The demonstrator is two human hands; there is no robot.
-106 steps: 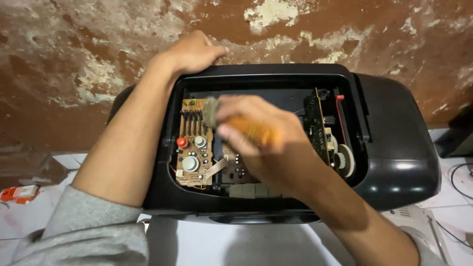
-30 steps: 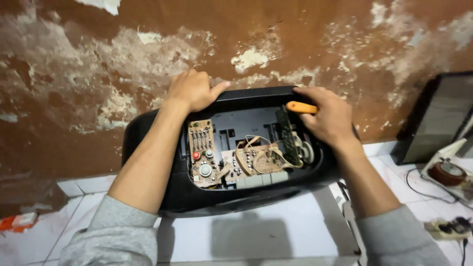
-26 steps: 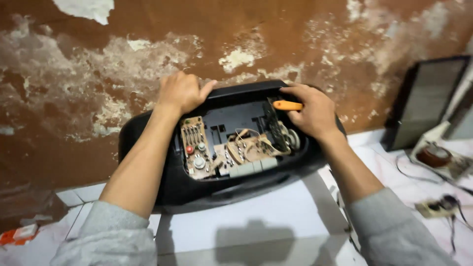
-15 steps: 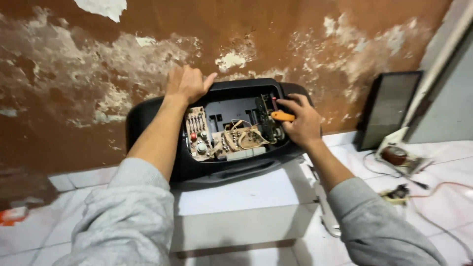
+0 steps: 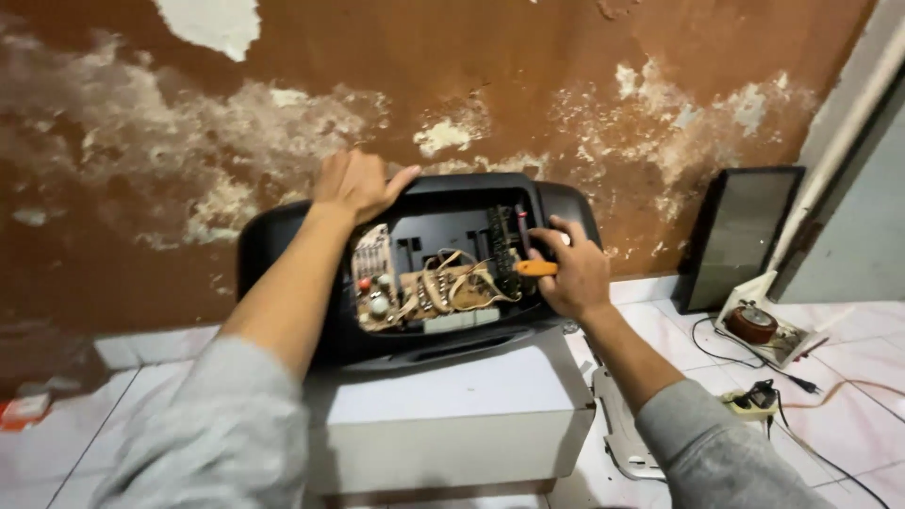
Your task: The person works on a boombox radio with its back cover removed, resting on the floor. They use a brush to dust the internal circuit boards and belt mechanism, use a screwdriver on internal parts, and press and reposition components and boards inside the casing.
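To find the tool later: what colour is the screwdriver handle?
Orange screwdriver handle, held in the right hand; head view.

A single head-worn camera looks forward and slightly down from behind both arms, at arm's length from the opened black radio casing (image 5: 415, 273), which sits just left of centre. The casing rests on a white box (image 5: 452, 410) and leans against the peeling brown wall (image 5: 528, 85), which the view faces squarely and which fills the upper half. Grey sleeves enter from both lower corners. To the right of the casing, the white tiled floor (image 5: 848, 377) shows.
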